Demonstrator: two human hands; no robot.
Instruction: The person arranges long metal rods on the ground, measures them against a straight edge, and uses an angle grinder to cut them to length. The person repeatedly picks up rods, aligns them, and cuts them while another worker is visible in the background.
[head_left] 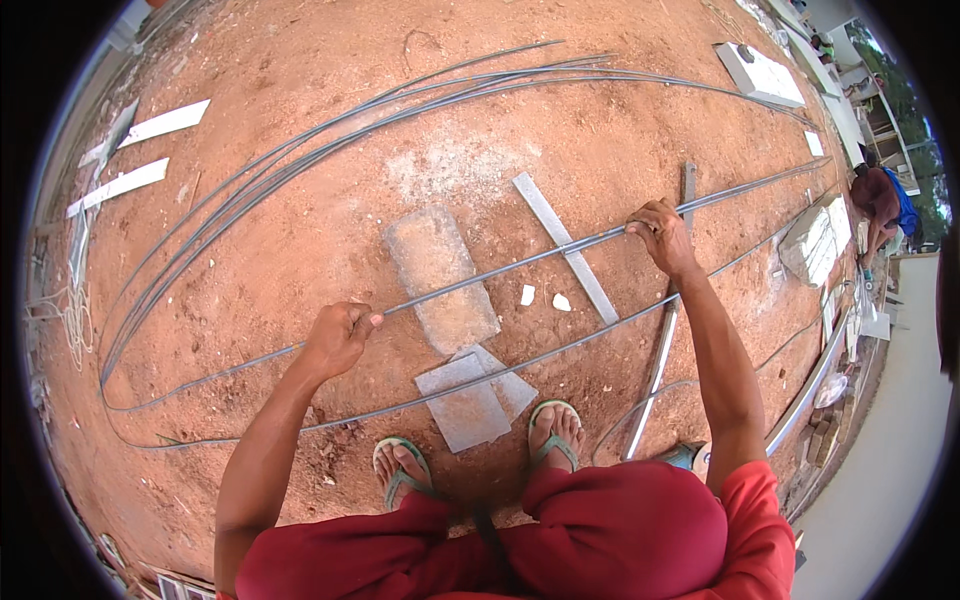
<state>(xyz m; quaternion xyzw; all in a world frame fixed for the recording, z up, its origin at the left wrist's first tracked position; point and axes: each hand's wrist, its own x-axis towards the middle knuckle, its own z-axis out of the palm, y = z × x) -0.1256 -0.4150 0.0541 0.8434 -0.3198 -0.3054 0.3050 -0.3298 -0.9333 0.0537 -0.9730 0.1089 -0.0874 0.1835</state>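
Note:
Long grey steel rods (pixel 500 270) cross in front of me, from lower left to upper right. My left hand (pixel 340 338) is closed around them left of the worn concrete slab (pixel 440 275). Farther right, my right hand (pixel 660 235) grips the same rods, its thumb and fingers curled over them. Beneath the rods lies a flat grey strip (pixel 565 247), between my hands. A single rod (pixel 540 357) runs nearer my feet, over two grey tile pieces (pixel 465 400). At the far side, several more rods (pixel 390 115) curve round and bend back at the left.
Reddish bare soil (pixel 270 90) makes up the ground. A long narrow bar (pixel 655 380) lies under my right arm. White blocks (pixel 760 75) stand at right, with another person (pixel 878 200) beyond. White strips (pixel 165 125) and a tangled cord (pixel 75 320) lie at left.

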